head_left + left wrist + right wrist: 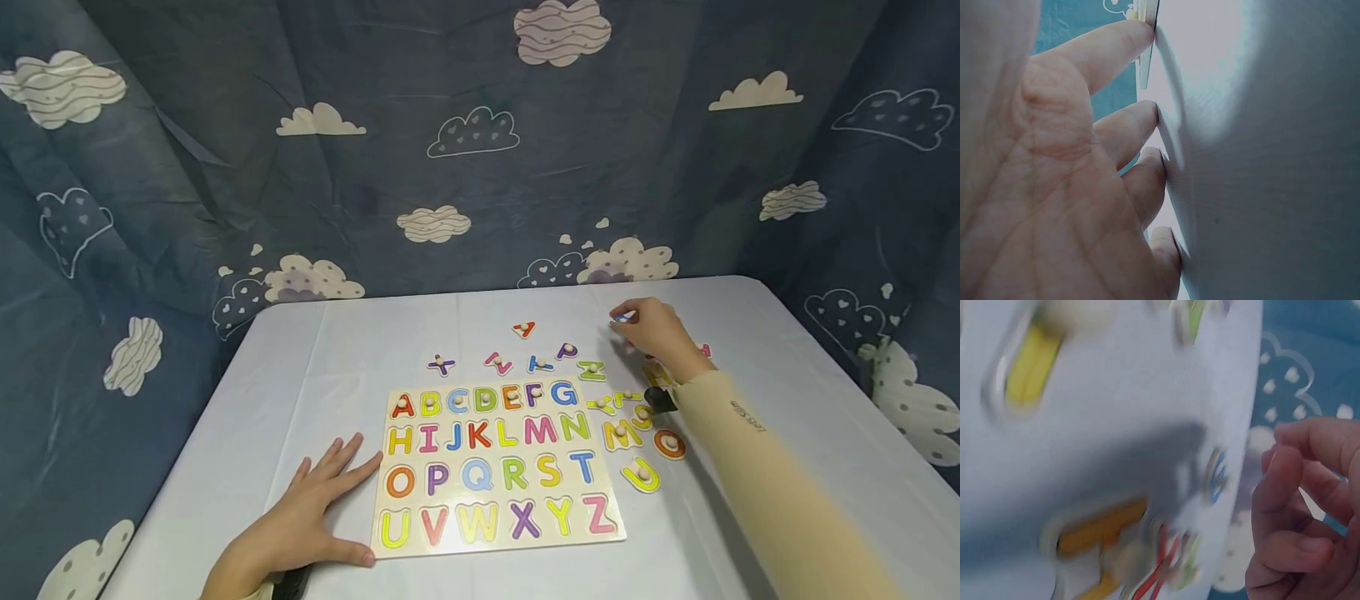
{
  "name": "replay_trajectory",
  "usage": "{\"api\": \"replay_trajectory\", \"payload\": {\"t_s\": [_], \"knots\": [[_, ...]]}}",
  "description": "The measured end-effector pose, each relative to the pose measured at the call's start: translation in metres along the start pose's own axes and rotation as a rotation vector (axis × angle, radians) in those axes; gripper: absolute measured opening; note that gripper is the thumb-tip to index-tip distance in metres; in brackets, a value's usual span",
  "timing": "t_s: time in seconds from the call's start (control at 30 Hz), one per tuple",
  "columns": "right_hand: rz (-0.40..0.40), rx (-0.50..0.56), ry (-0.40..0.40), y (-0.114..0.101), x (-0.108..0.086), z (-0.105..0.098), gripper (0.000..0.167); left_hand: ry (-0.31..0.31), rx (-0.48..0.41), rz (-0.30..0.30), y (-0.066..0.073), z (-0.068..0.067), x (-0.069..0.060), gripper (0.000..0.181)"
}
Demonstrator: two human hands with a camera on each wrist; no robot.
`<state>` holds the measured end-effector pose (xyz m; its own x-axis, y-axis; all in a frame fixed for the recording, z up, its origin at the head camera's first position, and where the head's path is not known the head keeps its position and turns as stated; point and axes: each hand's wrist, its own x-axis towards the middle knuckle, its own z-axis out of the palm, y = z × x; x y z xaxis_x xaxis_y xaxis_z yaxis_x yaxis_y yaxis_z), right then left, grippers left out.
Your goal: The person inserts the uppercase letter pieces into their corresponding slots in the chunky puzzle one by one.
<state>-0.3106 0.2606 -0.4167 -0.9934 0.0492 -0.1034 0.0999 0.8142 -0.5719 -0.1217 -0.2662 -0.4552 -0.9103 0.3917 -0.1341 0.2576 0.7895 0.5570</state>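
Observation:
A wooden alphabet board (495,492) with rows of coloured letters lies on the white table. Knobs stand on letters A to F in its top row. My left hand (318,508) rests spread on the cloth at the board's left, its thumb and index finger at the board edge; the left wrist view shows a fingertip against the board (1145,56). Over the far right of the table hovers my right hand (656,333), fingers bent and holding nothing visible. Just past its fingertips a blue letter piece (1216,476) lies on the cloth, apart from the hand.
Loose knobbed letters lie behind and right of the board, among them a purple X (441,365), a pink Z (498,363), an orange O (670,444) and a yellow U (642,476). A dark cloud-printed curtain (465,75) hangs behind the table.

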Motion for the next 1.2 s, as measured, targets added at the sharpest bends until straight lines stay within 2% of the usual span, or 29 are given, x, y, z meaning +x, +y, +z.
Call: {"api": "replay_trajectory", "payload": {"t_s": [0.1, 0.27, 0.5, 0.8, 1.03, 1.2], "knots": [[0.064, -0.008, 0.001, 0.012, 0.005, -0.001, 0.042, 0.000, 0.005, 0.001, -0.001, -0.001, 0.000, 0.125], [0.123, -0.055, 0.027, 0.023, 0.012, 0.000, 0.042, -0.003, -0.007, 0.003, 0.001, 0.000, 0.001, 0.124], [0.107, -0.099, 0.079, 0.021, 0.019, 0.004, 0.034, 0.002, 0.001, 0.012, 0.003, -0.002, -0.001, 0.124], [0.078, -0.141, 0.085, 0.018, 0.018, 0.011, 0.025, -0.012, -0.002, -0.016, 0.002, -0.001, -0.001, 0.124], [0.105, -0.125, 0.053, 0.014, 0.017, 0.010, 0.028, 0.000, 0.009, 0.012, 0.001, -0.001, -0.002, 0.124], [0.127, -0.121, 0.042, 0.012, 0.017, 0.012, 0.035, -0.008, -0.003, -0.011, 0.001, -0.001, 0.000, 0.125]]}}
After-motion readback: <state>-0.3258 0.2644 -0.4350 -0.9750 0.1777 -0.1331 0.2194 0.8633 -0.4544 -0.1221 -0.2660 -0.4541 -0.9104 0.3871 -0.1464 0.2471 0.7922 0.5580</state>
